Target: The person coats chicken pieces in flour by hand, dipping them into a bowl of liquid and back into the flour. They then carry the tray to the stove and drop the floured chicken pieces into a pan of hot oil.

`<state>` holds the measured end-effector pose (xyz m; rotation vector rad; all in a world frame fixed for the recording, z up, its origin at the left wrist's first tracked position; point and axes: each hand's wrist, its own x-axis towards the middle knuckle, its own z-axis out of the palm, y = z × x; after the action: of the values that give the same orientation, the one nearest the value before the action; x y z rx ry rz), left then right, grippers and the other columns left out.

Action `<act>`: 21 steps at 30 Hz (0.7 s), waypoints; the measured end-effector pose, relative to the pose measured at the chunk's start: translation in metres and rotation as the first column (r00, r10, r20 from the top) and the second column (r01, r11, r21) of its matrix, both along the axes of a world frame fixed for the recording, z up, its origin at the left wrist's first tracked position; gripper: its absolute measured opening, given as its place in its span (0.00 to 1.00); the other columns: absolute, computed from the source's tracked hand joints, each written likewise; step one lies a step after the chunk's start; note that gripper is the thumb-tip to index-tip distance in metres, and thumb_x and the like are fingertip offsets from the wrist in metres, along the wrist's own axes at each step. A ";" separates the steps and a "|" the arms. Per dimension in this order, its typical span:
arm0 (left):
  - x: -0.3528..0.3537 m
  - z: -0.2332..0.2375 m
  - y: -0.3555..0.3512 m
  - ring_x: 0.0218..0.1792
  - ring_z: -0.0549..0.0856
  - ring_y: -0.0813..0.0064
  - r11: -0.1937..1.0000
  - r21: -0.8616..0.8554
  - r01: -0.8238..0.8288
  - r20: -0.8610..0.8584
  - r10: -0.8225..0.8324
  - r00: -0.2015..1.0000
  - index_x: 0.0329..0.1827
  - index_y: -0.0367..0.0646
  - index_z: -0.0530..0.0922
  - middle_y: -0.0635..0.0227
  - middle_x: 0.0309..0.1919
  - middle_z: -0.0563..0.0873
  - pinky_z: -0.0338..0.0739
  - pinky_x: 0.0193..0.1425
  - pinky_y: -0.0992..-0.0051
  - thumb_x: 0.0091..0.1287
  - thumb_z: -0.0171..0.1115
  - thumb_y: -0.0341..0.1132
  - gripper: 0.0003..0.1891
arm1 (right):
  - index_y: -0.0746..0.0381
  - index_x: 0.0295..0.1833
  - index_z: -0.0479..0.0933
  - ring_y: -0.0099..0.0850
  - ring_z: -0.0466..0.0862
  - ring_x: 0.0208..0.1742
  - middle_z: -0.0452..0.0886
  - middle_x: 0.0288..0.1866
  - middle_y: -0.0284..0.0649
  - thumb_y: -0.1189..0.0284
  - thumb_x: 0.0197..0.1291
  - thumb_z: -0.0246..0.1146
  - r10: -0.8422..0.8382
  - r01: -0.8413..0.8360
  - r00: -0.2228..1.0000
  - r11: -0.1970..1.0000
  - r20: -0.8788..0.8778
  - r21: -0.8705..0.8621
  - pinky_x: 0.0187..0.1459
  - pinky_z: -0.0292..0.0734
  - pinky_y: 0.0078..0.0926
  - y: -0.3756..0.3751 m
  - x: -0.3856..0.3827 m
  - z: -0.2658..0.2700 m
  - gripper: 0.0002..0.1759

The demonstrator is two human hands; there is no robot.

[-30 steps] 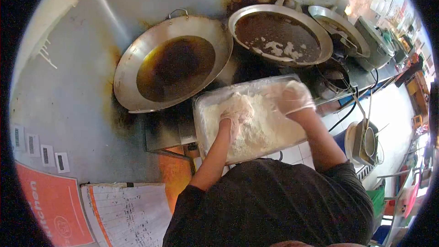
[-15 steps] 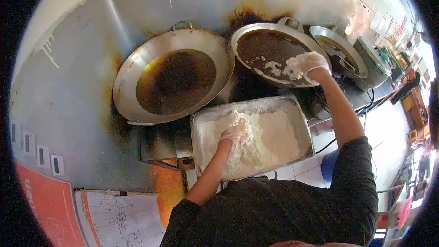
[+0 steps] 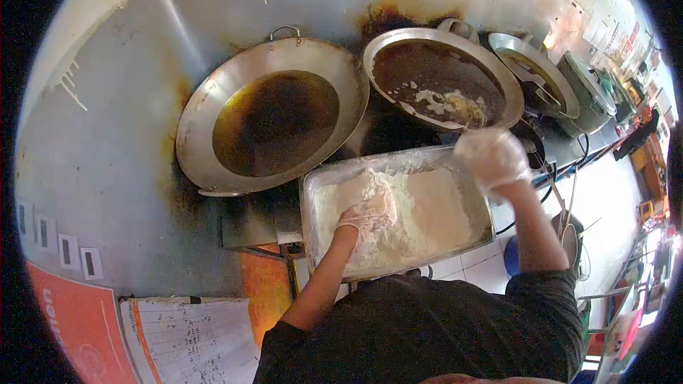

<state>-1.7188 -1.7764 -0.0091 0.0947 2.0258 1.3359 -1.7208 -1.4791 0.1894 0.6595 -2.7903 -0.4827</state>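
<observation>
My left hand (image 3: pixel 364 219), in a clear flour-dusted glove, is down in a metal tray (image 3: pixel 310 192) of pale flour (image 3: pixel 437 206). Its fingers look curled into a flour-coated lump, and what they hold is hidden. Smeared by motion, my gloved right hand (image 3: pixel 493 159) hangs over the tray's far right corner, close to the near rim of the middle wok (image 3: pixel 514 92). Its fingers cannot be made out. Pale floured pieces (image 3: pixel 455 107) float in that wok's dark oil, with foam around them.
A large wok (image 3: pixel 196 128) with dark oil stands at the left. Further right are a smaller pan (image 3: pixel 565 92) with a utensil in it and a lidded pot (image 3: pixel 590 96). A stained metal wall (image 3: pixel 128 99) rises behind; a handwritten sheet (image 3: pixel 192 338) is at lower left.
My right hand has come back from over the middle wok toward the tray. The floured piece it held is now in the oil, where foam has appeared. My left hand has barely moved.
</observation>
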 end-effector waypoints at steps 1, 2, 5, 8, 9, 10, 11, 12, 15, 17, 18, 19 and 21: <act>0.001 0.002 0.000 0.39 0.83 0.71 1.000 0.015 -0.002 0.013 0.002 1.000 0.54 0.40 0.79 0.66 0.43 0.85 0.78 0.45 0.69 0.65 0.61 0.42 0.19 | 0.56 0.48 0.81 0.41 0.83 0.45 0.83 0.49 0.39 0.57 0.62 0.57 0.018 0.005 0.982 0.992 0.187 -0.122 0.46 0.79 0.39 -0.008 0.011 -0.020 0.17; 0.003 0.005 0.000 0.39 0.83 0.71 0.999 0.036 0.000 0.031 -0.001 1.000 0.54 0.40 0.79 0.66 0.43 0.86 0.78 0.45 0.69 0.65 0.61 0.42 0.19 | 0.56 0.51 0.80 0.40 0.83 0.46 0.83 0.51 0.38 0.59 0.61 0.59 0.059 0.033 0.930 0.970 0.363 -0.241 0.47 0.79 0.39 -0.018 0.021 -0.039 0.17; 0.013 0.024 -0.003 0.39 0.83 0.72 0.991 0.135 -0.026 0.094 0.013 0.995 0.54 0.40 0.79 0.66 0.43 0.86 0.78 0.46 0.69 0.65 0.62 0.41 0.19 | 0.58 0.53 0.79 0.38 0.84 0.42 0.84 0.46 0.43 0.62 0.59 0.63 0.385 0.025 0.868 0.596 0.313 -0.803 0.47 0.78 0.37 -0.039 0.030 -0.109 0.19; 0.020 0.016 -0.008 0.39 0.83 0.73 0.978 0.208 -0.017 0.082 0.000 0.997 0.54 0.40 0.80 0.66 0.43 0.86 0.78 0.46 0.70 0.65 0.62 0.39 0.17 | 0.59 0.56 0.78 0.37 0.83 0.41 0.84 0.42 0.49 0.62 0.57 0.64 0.552 0.287 0.702 0.359 0.450 -0.888 0.48 0.76 0.36 -0.053 0.030 -0.131 0.21; 0.021 0.005 -0.009 0.39 0.83 0.74 0.972 0.235 -0.004 0.060 -0.010 0.998 0.54 0.40 0.80 0.66 0.43 0.86 0.78 0.46 0.71 0.65 0.62 0.37 0.17 | 0.59 0.56 0.78 0.37 0.83 0.40 0.84 0.42 0.51 0.62 0.56 0.65 0.539 0.322 0.638 0.462 0.550 -0.826 0.48 0.75 0.36 -0.052 0.027 -0.134 0.22; 0.021 -0.003 -0.010 0.39 0.82 0.74 0.965 0.262 0.009 0.039 -0.020 0.999 0.54 0.40 0.80 0.66 0.43 0.85 0.78 0.46 0.72 0.65 0.61 0.36 0.16 | 0.59 0.57 0.78 0.38 0.83 0.39 0.84 0.41 0.52 0.62 0.56 0.65 0.513 0.349 0.567 0.560 0.645 -0.752 0.48 0.75 0.36 -0.053 0.026 -0.132 0.23; 0.020 -0.011 -0.012 0.40 0.82 0.74 0.956 0.293 -0.022 0.081 -0.002 0.997 0.54 0.40 0.80 0.66 0.43 0.85 0.78 0.47 0.73 0.66 0.61 0.36 0.16 | 0.60 0.55 0.78 0.40 0.82 0.36 0.83 0.37 0.52 0.62 0.55 0.66 0.578 0.225 0.616 0.521 0.535 -0.823 0.43 0.74 0.39 -0.052 0.029 -0.125 0.23; 0.021 -0.009 -0.013 0.40 0.82 0.75 0.945 0.322 -0.054 0.124 0.014 0.992 0.54 0.39 0.80 0.66 0.43 0.85 0.78 0.47 0.73 0.66 0.61 0.36 0.16 | 0.60 0.55 0.78 0.41 0.81 0.34 0.83 0.36 0.52 0.62 0.55 0.66 0.560 0.146 0.629 0.596 0.539 -0.790 0.42 0.74 0.39 -0.052 0.029 -0.117 0.23; 0.029 0.010 -0.010 0.43 0.82 0.74 0.922 0.380 -0.082 0.182 0.013 0.983 0.55 0.38 0.79 0.66 0.45 0.85 0.77 0.48 0.73 0.66 0.61 0.37 0.17 | 0.59 0.53 0.79 0.44 0.81 0.33 0.83 0.34 0.50 0.60 0.56 0.64 0.452 0.054 0.674 0.759 0.584 -0.649 0.40 0.75 0.39 -0.047 0.028 -0.106 0.21; 0.036 0.029 -0.005 0.44 0.81 0.74 0.926 0.375 -0.049 0.124 0.002 0.992 0.56 0.38 0.78 0.66 0.46 0.84 0.77 0.50 0.74 0.67 0.61 0.37 0.18 | 0.58 0.51 0.80 0.45 0.81 0.34 0.83 0.35 0.49 0.60 0.57 0.63 0.308 0.178 0.688 0.806 0.657 -0.565 0.41 0.75 0.40 -0.038 0.028 -0.106 0.19; 0.037 0.032 -0.002 0.44 0.81 0.75 0.934 0.356 -0.019 0.056 -0.001 0.998 0.57 0.38 0.77 0.66 0.47 0.84 0.76 0.50 0.74 0.67 0.60 0.37 0.18 | 0.57 0.50 0.80 0.45 0.81 0.35 0.83 0.36 0.48 0.60 0.57 0.63 0.299 0.136 0.742 0.809 0.600 -0.572 0.41 0.75 0.40 -0.035 0.029 -0.099 0.18; 0.039 0.034 0.001 0.45 0.81 0.75 0.943 0.333 0.008 -0.012 -0.004 1.000 0.58 0.38 0.77 0.66 0.48 0.84 0.76 0.50 0.74 0.68 0.59 0.37 0.19 | 0.56 0.49 0.81 0.44 0.81 0.36 0.84 0.36 0.48 0.61 0.57 0.63 0.292 0.091 0.791 0.814 0.538 -0.574 0.42 0.75 0.40 -0.031 0.033 -0.084 0.17; 0.030 -0.006 0.003 0.45 0.81 0.76 0.937 0.349 0.034 -0.067 -0.011 0.998 0.61 0.41 0.75 0.67 0.49 0.83 0.76 0.50 0.75 0.69 0.58 0.38 0.19 | 0.55 0.47 0.82 0.43 0.82 0.37 0.84 0.37 0.46 0.63 0.57 0.63 0.265 0.038 0.862 0.816 0.432 -0.577 0.43 0.75 0.39 -0.032 0.041 -0.044 0.14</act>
<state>-1.6889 -1.7730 -0.0148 0.3250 1.8100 1.6860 -1.6801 -1.5109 0.1450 0.8913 -3.0685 0.6414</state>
